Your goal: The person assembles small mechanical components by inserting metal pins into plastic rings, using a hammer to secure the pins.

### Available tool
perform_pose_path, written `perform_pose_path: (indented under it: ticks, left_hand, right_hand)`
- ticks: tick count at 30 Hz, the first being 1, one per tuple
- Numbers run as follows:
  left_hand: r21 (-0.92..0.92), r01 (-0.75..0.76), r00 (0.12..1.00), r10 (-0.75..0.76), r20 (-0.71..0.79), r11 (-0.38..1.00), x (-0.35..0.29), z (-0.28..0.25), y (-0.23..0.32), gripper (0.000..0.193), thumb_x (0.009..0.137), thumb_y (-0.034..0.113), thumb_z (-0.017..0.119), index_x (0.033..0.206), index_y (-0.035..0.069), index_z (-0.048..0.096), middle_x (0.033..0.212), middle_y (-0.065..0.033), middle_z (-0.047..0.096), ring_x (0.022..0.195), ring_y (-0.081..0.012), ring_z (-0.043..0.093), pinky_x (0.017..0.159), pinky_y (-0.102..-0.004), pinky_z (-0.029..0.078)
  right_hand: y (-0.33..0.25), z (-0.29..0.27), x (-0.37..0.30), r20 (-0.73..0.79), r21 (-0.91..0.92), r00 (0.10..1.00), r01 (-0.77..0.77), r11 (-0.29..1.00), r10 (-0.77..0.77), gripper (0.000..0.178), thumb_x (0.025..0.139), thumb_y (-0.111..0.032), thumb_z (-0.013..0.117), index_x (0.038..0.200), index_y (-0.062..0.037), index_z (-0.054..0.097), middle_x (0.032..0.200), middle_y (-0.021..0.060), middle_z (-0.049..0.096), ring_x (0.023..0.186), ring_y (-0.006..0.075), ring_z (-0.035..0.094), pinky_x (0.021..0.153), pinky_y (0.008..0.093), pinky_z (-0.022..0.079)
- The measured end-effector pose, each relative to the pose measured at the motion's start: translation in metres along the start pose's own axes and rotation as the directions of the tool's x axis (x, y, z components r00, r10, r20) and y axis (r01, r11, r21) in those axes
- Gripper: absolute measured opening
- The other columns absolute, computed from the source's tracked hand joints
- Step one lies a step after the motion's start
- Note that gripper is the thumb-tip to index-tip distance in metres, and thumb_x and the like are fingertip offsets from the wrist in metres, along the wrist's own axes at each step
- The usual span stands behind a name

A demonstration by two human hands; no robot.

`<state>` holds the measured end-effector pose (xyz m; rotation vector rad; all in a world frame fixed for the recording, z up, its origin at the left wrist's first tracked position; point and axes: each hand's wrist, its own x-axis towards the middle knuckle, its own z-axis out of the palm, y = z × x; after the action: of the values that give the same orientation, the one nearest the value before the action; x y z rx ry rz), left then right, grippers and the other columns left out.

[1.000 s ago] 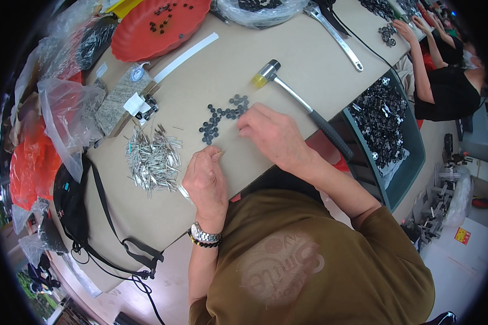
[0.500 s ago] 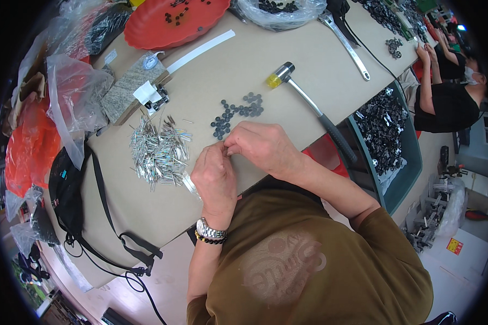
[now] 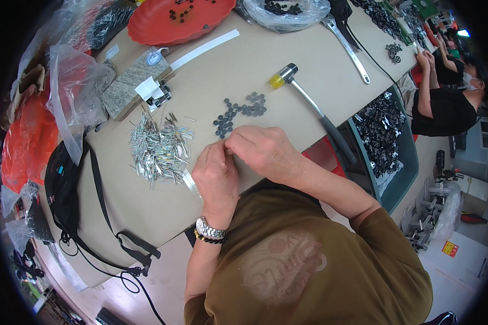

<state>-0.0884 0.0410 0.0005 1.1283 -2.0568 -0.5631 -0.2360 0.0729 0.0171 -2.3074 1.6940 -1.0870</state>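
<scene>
My left hand (image 3: pixel 216 172) and my right hand (image 3: pixel 267 151) meet above the near part of the table, fingertips pinched together. Whatever they pinch is too small or hidden to name. Just beyond the fingertips lie small round black parts (image 3: pixel 222 128), with more of them (image 3: pixel 253 104) slightly farther right. To the left of my left hand is a heap of thin silvery metal pins (image 3: pixel 156 151). A mallet (image 3: pixel 308 102) with a yellow face and a dark grip rests beyond my right hand, its handle reaching over the table's edge.
A stone block (image 3: pixel 135 86) and a red dish (image 3: pixel 180 33) with small black parts stand at the far left. An adjustable wrench (image 3: pixel 348 47) lies at the far right. Beside the table is a green bin (image 3: pixel 409 176) of black parts. A black bag (image 3: pixel 65 184) and strap occupy the left.
The view has shifted slightly. My hands stay together in nearly the same place, still pinching, with only a small movement of the fingers.
</scene>
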Motion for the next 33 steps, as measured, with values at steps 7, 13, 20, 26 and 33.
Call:
perform_pose_path:
  ticks: [7, 13, 20, 26, 33]
  left_hand:
    - [-0.036, 0.002, 0.999, -0.003, -0.044, 0.999, 0.0, 0.003, -0.003, 0.013, 0.082, -0.009, 0.068, 0.091, 0.0, 0.071, 0.083, -0.016, 0.072, 0.07, -0.0315, 0.07, 0.065, -0.0387, 0.055]
    - [-0.049, 0.0, 0.999, -0.002, -0.041, 0.999, -0.001, 0.002, -0.003, 0.012, 0.082, -0.008, 0.069, 0.091, 0.0, 0.072, 0.083, -0.0168, 0.073, 0.07, -0.0321, 0.07, 0.064, -0.0389, 0.055]
    - [-0.022, 0.026, 0.999, -0.027, -0.024, 0.999, 0.001, 0.001, -0.001, 0.012, 0.082, -0.008, 0.069, 0.091, 0.0, 0.072, 0.084, -0.0175, 0.073, 0.07, -0.0324, 0.07, 0.064, -0.0389, 0.055]
    - [-0.043, 0.012, 1.0, -0.012, 0.0, 0.999, 0.0, 0.001, -0.003, 0.015, 0.081, -0.008, 0.068, 0.094, -0.001, 0.071, 0.085, -0.0178, 0.071, 0.076, -0.0356, 0.07, 0.067, -0.0437, 0.056]
    - [-0.054, 0.001, 1.0, 0.0, 0.008, 0.999, -0.002, 0.0, -0.004, 0.016, 0.082, -0.008, 0.068, 0.096, -0.001, 0.071, 0.086, -0.0178, 0.072, 0.076, -0.0357, 0.07, 0.068, -0.0435, 0.056]
  right_hand:
    - [0.003, 0.003, -0.002, -0.043, 0.129, 0.998, -0.032, 0.991, 0.038, 0.016, 0.079, -0.002, 0.079, 0.086, -0.0021, 0.064, 0.079, 0.0083, 0.067, 0.068, 0.0245, 0.067, 0.057, 0.0323, 0.055]
    - [0.004, 0.002, -0.002, -0.058, 0.197, 0.996, -0.061, 0.978, 0.074, 0.018, 0.078, -0.002, 0.08, 0.086, -0.0021, 0.064, 0.079, 0.0091, 0.067, 0.069, 0.0257, 0.068, 0.058, 0.033, 0.055]
    - [0.01, 0.003, 0.003, 0.012, 0.225, 0.991, -0.135, 0.965, 0.135, 0.019, 0.078, -0.003, 0.081, 0.087, -0.0029, 0.063, 0.079, 0.0108, 0.067, 0.07, 0.0273, 0.068, 0.058, 0.0344, 0.055]
    - [0.0, 0.0, 0.0, 0.012, 0.093, 1.0, -0.012, 0.996, 0.011, 0.008, 0.085, -0.007, 0.066, 0.088, -0.0037, 0.059, 0.08, 0.0089, 0.061, 0.07, 0.0268, 0.066, 0.058, 0.0373, 0.054]
    - [-0.005, -0.008, -0.002, 0.091, -0.07, 0.996, -0.001, 0.998, 0.007, 0.012, 0.082, -0.008, 0.066, 0.092, -0.0047, 0.06, 0.086, 0.0076, 0.062, 0.077, 0.0246, 0.068, 0.062, 0.0361, 0.057]
